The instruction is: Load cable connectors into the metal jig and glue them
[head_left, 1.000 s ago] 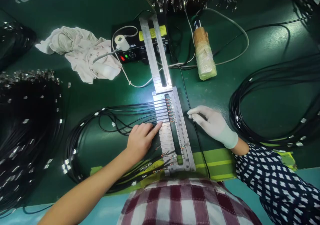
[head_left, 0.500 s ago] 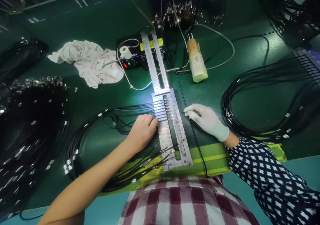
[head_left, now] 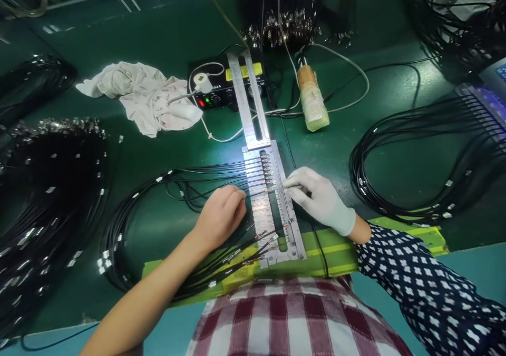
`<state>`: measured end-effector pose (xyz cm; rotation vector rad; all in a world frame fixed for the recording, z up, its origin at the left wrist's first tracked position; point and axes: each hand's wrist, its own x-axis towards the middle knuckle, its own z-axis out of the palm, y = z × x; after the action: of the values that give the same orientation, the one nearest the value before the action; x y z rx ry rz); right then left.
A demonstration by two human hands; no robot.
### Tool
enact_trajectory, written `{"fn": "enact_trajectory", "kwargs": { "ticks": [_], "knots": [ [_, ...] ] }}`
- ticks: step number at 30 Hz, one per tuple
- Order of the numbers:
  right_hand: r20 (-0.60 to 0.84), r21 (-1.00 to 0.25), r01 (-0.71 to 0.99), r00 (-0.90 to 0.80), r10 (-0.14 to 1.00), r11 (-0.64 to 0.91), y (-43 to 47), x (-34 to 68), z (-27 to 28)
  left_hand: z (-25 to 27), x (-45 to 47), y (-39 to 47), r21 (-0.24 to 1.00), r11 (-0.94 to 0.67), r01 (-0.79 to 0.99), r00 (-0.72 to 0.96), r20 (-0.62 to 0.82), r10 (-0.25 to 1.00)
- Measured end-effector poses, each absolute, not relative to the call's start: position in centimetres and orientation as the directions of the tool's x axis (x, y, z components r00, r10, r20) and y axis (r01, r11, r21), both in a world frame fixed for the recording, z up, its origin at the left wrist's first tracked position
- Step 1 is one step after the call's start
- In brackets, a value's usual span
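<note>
A slotted metal fixture (head_left: 261,211) lies lengthwise before me, with several black cables (head_left: 215,167) side by side in the grooves of its upper half, their stripped ends at the slot. My left hand (head_left: 222,214), bare, pinches one black cable at the fixture's left edge; that cable reaches across toward the slot. My right hand (head_left: 322,198), in a white glove, is at the right edge of the fixture with thumb and forefinger together; what they hold, if anything, is hidden. Loose cable ends (head_left: 272,240) rest over the fixture's lower part.
A hinged metal frame (head_left: 241,95) leans back over a black control box (head_left: 217,95). A crumpled white cloth (head_left: 146,98) lies left of it, and a taped handle (head_left: 312,98) right. Cable coils (head_left: 358,171) lie on the right, a large cable bundle (head_left: 51,171) on the left.
My right hand has moved left to the fixture's edge. My left hand has shifted slightly down and left, and another cable now lies across the fixture.
</note>
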<state>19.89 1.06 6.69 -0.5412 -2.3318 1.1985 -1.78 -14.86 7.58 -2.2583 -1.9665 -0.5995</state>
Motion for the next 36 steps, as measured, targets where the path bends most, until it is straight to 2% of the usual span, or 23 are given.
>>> {"fn": "enact_trajectory", "kwargs": {
  "ticks": [4,6,12,16,23,26,32,36],
  "knots": [
    [0.159,-0.888,0.093,-0.857,0.49,0.45,-0.3,19.5,8.0,8.6,-0.7,-15.9,0.251,-0.232,0.94,0.098,0.451,0.887],
    [0.153,-0.901,0.076,-0.866,0.476,0.427,-0.8,19.3,8.4,8.9,-0.2,-16.2,0.334,-0.231,0.914,0.053,0.464,0.884],
    [0.154,-0.942,-0.004,-0.893,0.422,0.335,-1.4,19.1,8.0,10.7,1.8,-15.7,0.73,-0.145,0.668,-0.061,0.248,0.967],
    [0.111,-0.965,-0.002,-0.91,0.399,0.263,-1.6,19.1,7.6,10.9,2.9,-14.9,0.863,-0.064,0.502,-0.124,0.145,0.982],
    [-0.014,-0.998,0.038,-0.917,0.398,0.052,-1.8,19.1,7.8,9.9,3.1,-14.7,0.88,-0.158,0.448,-0.207,0.274,0.939],
    [-0.038,-0.999,0.049,-0.919,0.393,0.018,-1.9,19.2,7.7,9.5,3.1,-14.8,0.872,-0.194,0.449,-0.229,0.322,0.918],
    [0.022,-0.998,0.004,-0.925,0.38,0.068,-2.0,19.4,7.7,9.6,3.1,-15.0,0.835,-0.26,0.486,-0.188,0.39,0.902],
    [0.122,-0.984,-0.062,-0.918,0.377,0.168,-1.9,19.5,7.5,9.8,3.0,-15.0,0.809,-0.288,0.512,-0.16,0.42,0.893]
  ]
}}
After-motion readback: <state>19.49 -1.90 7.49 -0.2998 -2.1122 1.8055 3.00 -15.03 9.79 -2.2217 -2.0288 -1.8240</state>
